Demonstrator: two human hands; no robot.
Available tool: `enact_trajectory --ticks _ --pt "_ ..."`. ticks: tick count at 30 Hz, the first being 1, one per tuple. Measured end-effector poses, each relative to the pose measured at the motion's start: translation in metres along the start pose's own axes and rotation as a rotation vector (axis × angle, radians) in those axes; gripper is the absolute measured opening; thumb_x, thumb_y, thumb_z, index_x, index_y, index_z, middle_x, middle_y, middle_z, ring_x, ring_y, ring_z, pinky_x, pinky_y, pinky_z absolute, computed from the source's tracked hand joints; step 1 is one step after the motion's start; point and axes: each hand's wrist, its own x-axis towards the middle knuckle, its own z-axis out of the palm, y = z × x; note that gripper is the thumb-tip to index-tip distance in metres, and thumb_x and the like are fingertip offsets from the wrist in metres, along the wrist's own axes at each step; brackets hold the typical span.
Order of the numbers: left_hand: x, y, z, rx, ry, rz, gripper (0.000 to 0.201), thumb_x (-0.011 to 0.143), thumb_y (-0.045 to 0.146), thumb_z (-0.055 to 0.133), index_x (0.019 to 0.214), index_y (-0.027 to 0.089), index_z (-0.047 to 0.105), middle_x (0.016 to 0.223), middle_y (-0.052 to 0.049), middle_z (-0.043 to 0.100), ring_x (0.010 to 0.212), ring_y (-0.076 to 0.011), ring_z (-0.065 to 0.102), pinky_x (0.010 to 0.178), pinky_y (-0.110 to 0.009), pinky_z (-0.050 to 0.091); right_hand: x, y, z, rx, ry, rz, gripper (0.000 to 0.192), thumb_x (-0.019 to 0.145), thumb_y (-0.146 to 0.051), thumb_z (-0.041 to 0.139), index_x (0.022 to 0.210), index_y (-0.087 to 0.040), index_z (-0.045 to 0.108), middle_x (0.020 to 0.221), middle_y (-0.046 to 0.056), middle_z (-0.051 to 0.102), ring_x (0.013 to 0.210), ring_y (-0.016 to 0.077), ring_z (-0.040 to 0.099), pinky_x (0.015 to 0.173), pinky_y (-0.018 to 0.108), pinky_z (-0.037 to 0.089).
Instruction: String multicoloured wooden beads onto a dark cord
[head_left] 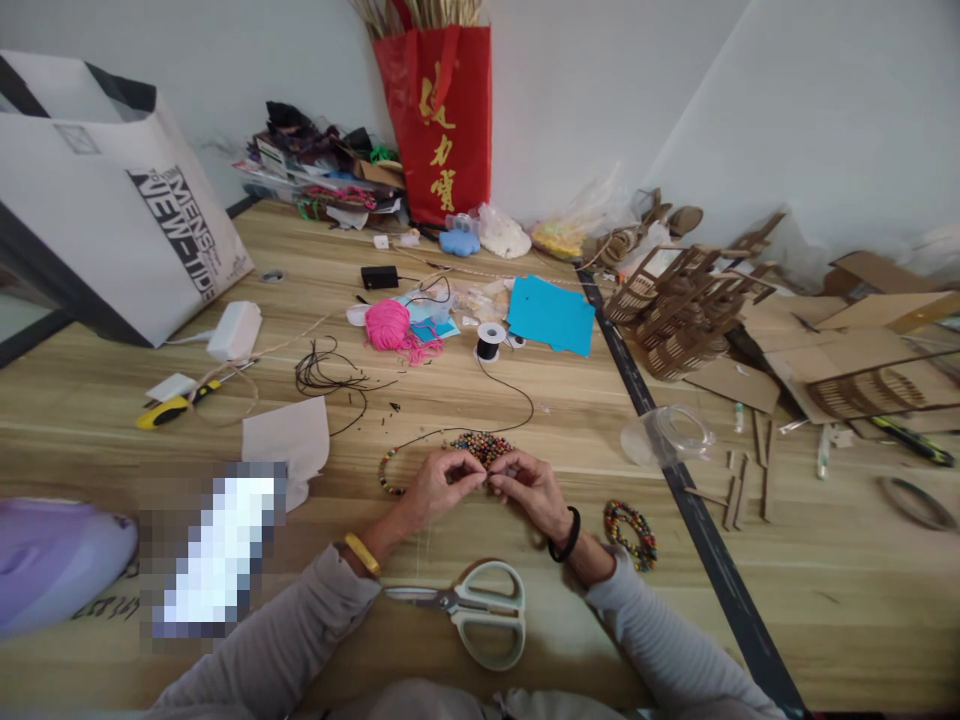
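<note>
My left hand (448, 484) and my right hand (531, 490) meet with pinched fingertips, just in front of a pile of small multicoloured beads (480, 444). A black cord (429, 431) leads from a spool (490, 345) to a curved string of beads (386, 474), which runs in under my left hand. The left fingers appear closed on this beaded cord. What the right fingertips pinch is too small to make out. Pale-handled scissors (480, 612) lie below my hands. A coiled string of beads (630, 535) lies beside my right forearm.
Left are a blurred bright rectangle (221, 548), torn paper (289, 440), a yellow-handled screwdriver (166, 410) and cut black cords (322, 372). Farther back are pink yarn (388, 325), blue sheets (551, 315) and a red bag (442, 120). Clear tape (684, 430) and cardboard pieces (810, 345) are right.
</note>
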Motion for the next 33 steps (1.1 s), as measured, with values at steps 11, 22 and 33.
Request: enact_trajectory --ticks 11,22,33 --pt "0.0008 -0.0025 0.0008 0.005 0.003 0.01 0.013 0.078 0.023 0.063 0.074 0.012 0.069 0.07 -0.004 0.069 0.066 -0.0144 0.059 0.065 -0.024 0.044 -0.0001 0.0001 -0.0001 -0.025 -0.012 -0.015 0.024 0.073 -0.037 0.075 0.081 -0.016 0.066 0.058 -0.002 0.062 0.047 0.0075 0.053 0.046 0.019 0.047" --pt "0.0014 -0.0043 -0.0006 0.006 0.012 0.064 0.013 0.079 0.021 0.062 0.08 0.014 0.073 0.079 -0.006 0.074 0.074 -0.0172 0.065 0.074 -0.028 0.048 -0.0007 0.0021 -0.0014 -0.022 0.01 -0.026 0.025 0.072 -0.038 0.076 0.08 -0.016 0.065 0.057 -0.002 0.061 0.046 0.0072 0.052 0.045 0.018 0.045" --pt "0.0006 -0.0065 0.0029 -0.179 -0.006 -0.078 0.016 0.073 0.02 0.066 0.085 0.012 0.069 0.082 -0.007 0.072 0.075 -0.0163 0.066 0.072 -0.027 0.052 -0.001 0.0032 -0.0019 0.013 -0.001 -0.011 0.025 0.072 -0.037 0.076 0.08 -0.016 0.065 0.061 -0.001 0.061 0.05 0.0074 0.053 0.046 0.018 0.046"
